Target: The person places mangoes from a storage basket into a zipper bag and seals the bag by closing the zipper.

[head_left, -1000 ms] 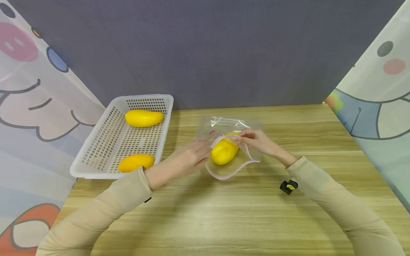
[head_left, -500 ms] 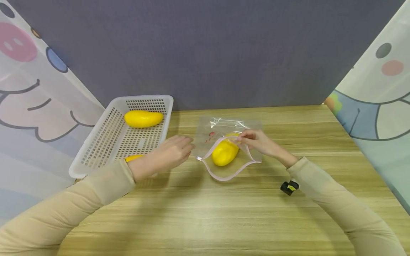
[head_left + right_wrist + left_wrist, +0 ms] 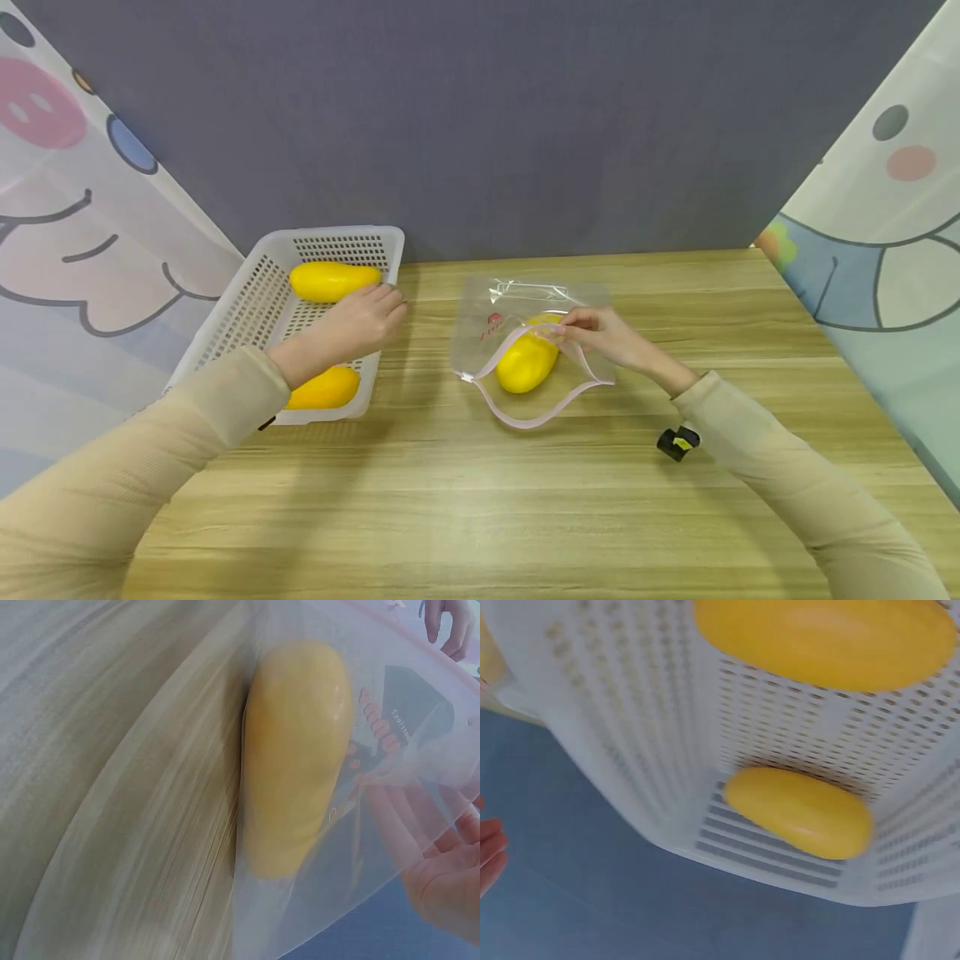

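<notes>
Your stn., L to R:

1. Printed white cloth [image 3: 52, 250], cartoon pattern, hanging at far L.
2. Beige knit left sleeve [image 3: 217, 408], ribbed, lightly creased.
3. White rectangular plastic basket [image 3: 251, 296], rigid, smooth rim, walls and floor pierced w/ small holes.
4. Front yellow mango-shaped fruit [image 3: 333, 387], in basket at near end, partly behind your wrist; glossy, plump.
5. Back yellow mango-shaped fruit [image 3: 326, 282], in basket, far end; elongated, tapered. Both prob. firm, modest wt., a bit slippery; take round the thick middle, thumb opp. fingers. Real or model: can't tell.
6. Your left hand [image 3: 352, 321]: over basket's R side, fingers loosely bent, nothing held.
7. Clear plastic zip bag [image 3: 476, 333], on table R of basket; mouth gaping, pink zip edge, white slider [image 3: 467, 377] at L end, red print. Film prob. v. light, limp, slick, easily creased; best held by the stiffer zip lip.
8. Bagged yellow mango-shaped fruit [image 3: 527, 362], inside bag, smooth, rounded.
9. Your right hand [image 3: 611, 337]: pinching bag's upper lip, thumb vs. fingers.
10. Small black device [image 3: 678, 443], yellow mark, by R cuff.
11. Beneath: pale wood-grain table [image 3: 450, 517], streaked, flat.
</notes>
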Available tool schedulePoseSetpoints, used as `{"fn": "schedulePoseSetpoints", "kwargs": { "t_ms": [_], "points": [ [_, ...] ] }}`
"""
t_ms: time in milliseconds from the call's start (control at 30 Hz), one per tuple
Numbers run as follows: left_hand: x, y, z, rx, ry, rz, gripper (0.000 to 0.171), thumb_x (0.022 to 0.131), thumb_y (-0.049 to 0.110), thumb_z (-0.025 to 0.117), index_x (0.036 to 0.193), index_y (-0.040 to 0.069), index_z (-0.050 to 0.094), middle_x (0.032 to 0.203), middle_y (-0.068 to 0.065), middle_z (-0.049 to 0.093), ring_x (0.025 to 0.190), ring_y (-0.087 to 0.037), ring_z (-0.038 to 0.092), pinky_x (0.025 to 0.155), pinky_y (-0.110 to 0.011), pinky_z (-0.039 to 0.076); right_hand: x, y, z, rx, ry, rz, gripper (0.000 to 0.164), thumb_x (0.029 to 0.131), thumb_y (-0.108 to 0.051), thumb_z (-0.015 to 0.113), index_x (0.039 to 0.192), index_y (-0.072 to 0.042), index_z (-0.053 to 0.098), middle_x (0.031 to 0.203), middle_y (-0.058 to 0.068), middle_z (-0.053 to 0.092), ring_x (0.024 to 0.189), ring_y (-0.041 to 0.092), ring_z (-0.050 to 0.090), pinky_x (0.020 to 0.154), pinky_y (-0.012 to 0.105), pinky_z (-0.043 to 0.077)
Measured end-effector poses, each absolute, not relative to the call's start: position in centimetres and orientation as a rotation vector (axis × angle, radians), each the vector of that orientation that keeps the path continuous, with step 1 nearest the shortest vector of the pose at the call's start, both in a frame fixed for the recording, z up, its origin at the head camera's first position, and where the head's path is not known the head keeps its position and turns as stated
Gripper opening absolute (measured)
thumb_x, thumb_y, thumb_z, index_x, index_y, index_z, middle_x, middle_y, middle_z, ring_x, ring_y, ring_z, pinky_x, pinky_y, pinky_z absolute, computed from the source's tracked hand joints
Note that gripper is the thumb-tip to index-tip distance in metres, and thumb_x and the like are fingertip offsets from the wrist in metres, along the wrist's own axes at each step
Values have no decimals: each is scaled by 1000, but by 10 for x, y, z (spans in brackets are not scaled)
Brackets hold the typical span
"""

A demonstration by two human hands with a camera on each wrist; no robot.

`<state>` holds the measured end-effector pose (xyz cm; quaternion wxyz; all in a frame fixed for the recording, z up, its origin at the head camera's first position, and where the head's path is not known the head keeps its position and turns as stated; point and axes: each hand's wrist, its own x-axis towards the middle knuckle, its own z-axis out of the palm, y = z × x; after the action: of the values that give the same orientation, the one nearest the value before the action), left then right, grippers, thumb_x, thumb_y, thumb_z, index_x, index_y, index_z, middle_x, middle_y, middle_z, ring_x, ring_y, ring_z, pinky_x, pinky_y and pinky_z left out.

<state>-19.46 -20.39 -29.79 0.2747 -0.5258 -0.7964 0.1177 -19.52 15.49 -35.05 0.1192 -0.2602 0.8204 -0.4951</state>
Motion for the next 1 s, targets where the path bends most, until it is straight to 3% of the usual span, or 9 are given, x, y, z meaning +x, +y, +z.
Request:
{"fn": "schedulePoseSetpoints", "kwargs": {
  "t_ms": [233, 433, 667, 1000],
  "points": [
    [-216, -226, -303, -1312, -2236, 268, 14, 68, -4, 60, 81, -10, 54, 72, -17, 50, 64, -29, 48, 59, -34, 45, -196, 156, -352, -773, 2406, -1446, 18, 89, -11, 51, 94, 2, 62, 87, 14, 60, 72, 15, 54, 62, 39, 50],
    [-231, -241, -309, -1217, -2372, 143, 17, 68, -3, 59, 83, -10, 55, 73, -18, 51, 67, -32, 50, 64, -40, 47, -195, 156, -352, -763, 2396, -1448, 17, 89, -10, 52, 94, 3, 61, 88, 15, 60, 71, 14, 54, 61, 34, 51],
    [-244, -256, -312, -1029, -2605, 153, 28, 73, 7, 62, 93, -11, 56, 93, -26, 55, 89, -41, 51, 83, -51, 42, -196, 156, -353, -766, 2398, -1464, 18, 88, -9, 53, 94, 4, 62, 86, 15, 61, 69, 11, 52, 59, 27, 48],
    [-261, -268, -318, -756, -2933, 260, 48, 81, 19, 58, 115, -12, 47, 116, -30, 46, 109, -43, 41, 95, -53, 31, -196, 156, -353, -749, 2402, -1451, 18, 88, -11, 52, 94, 3, 62, 89, 14, 61, 73, 13, 53, 62, 27, 49]
  ]
}}
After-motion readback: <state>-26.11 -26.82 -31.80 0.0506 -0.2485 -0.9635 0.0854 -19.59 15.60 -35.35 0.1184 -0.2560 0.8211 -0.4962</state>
